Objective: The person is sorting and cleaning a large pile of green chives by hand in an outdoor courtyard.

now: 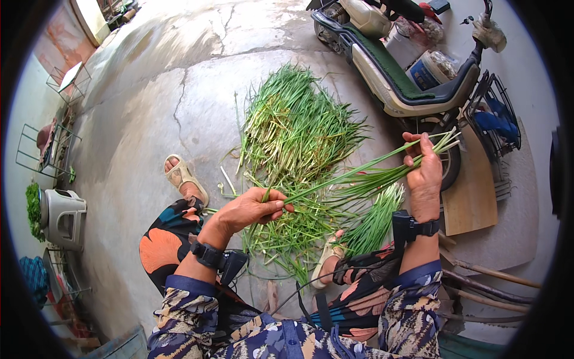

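Note:
My right hand (426, 167) is closed round a small bunch of chives (376, 177). Their pale stalk ends stick out beyond my fingers, and the green leaves trail left toward my other hand. With thumb and forefinger, my left hand (254, 210) pinches the tips of some long chive leaves stretched between both hands. On the concrete ahead lies a big heap of chives (302, 119), green at the far side, with yellowed bits among the stalks. Loose chive scraps (287, 230) are scattered below my hands. A neater bundle of chives (375, 222) rests by my right foot.
A scooter (388, 78) stands at the far right, with buckets (431, 70) behind it. A wooden board (472, 191) and several long handles (490, 272) lie on the right. Along the left wall are a grey plastic stool (64, 218) and wire racks (45, 146).

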`<state>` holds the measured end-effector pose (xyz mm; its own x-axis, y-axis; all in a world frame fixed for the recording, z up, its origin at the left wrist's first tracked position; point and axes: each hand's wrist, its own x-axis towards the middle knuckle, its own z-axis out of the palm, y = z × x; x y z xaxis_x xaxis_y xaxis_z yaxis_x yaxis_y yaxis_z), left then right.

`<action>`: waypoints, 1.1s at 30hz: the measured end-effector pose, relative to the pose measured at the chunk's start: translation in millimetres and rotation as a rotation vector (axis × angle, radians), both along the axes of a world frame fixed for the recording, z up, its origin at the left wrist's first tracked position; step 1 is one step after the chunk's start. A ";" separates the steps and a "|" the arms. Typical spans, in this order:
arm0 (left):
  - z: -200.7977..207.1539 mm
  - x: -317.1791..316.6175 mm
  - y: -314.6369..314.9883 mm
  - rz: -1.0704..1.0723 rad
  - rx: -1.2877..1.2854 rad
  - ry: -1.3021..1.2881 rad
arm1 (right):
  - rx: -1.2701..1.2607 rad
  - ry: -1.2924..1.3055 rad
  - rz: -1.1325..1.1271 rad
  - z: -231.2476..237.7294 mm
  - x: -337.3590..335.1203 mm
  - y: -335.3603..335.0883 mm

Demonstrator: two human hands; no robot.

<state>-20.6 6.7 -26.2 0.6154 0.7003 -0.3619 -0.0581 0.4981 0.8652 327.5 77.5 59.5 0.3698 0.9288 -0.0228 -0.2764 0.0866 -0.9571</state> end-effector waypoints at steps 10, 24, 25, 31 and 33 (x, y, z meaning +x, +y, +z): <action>-8.3 -7.8 5.0 0.268 -0.079 -0.190 | 0.069 0.044 -0.007 8.8 -2.8 -4.4; 7.1 37.3 1.4 0.199 0.169 -0.274 | -0.152 -0.233 0.673 -29.8 -164.8 -56.2; 5.7 39.1 1.2 0.184 0.213 -0.237 | -0.190 -0.187 0.655 -32.5 -166.9 -56.0; 10.6 27.1 -0.2 0.349 0.244 -0.136 | -0.323 -0.047 0.678 -36.1 -145.9 -42.9; 15.5 17.8 4.1 0.399 0.275 -0.111 | -0.317 -0.086 0.666 -34.7 -146.0 -44.6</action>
